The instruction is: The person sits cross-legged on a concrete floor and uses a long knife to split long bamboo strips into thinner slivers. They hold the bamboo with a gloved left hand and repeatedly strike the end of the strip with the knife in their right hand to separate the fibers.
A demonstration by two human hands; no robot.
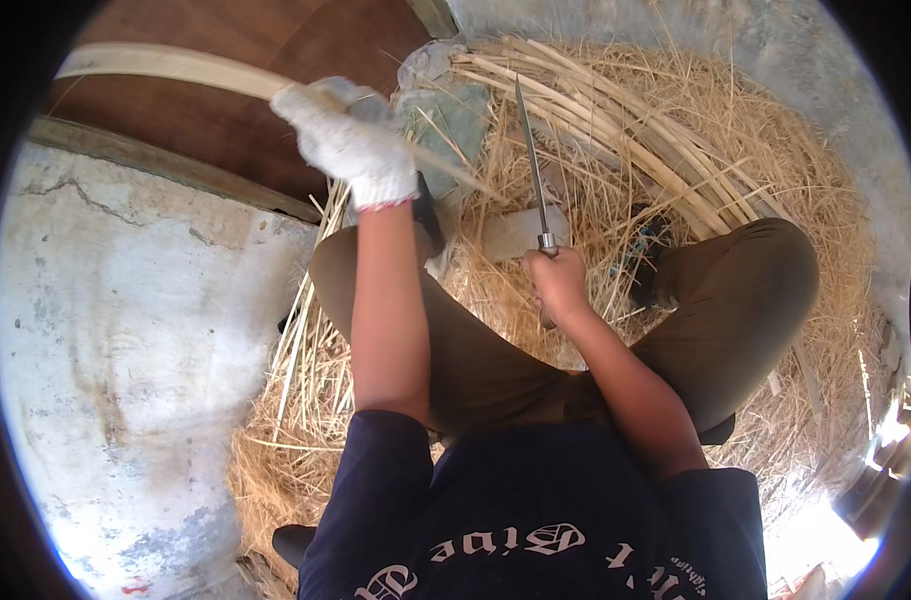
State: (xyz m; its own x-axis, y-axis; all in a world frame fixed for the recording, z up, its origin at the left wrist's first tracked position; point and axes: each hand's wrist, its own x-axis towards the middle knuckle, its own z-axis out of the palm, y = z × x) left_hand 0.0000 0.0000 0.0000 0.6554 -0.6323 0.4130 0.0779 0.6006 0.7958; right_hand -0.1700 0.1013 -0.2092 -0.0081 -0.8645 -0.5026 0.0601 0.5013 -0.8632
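Watching from my end, I have the left grip (350,135), in a white glove, closed around a pale strip (175,65) that arcs into the upper left of the frame. My right grip (558,280), near centre, clasps a knife (533,160), blade upward. More strips (615,122) lie on straw (825,205), upper right.

Smooth metal blade (533,155), matt knitted glove (350,145), rough wall (135,330)

The glove (353,142) is white with a red edge (387,206), the strip (175,66) cream, the knife blade (531,140) grey. Trousers (735,300) are olive-brown, the shirt (535,480) navy with whitish lettering (555,538), straw (815,180) golden, left wall (125,330) blotchy white.
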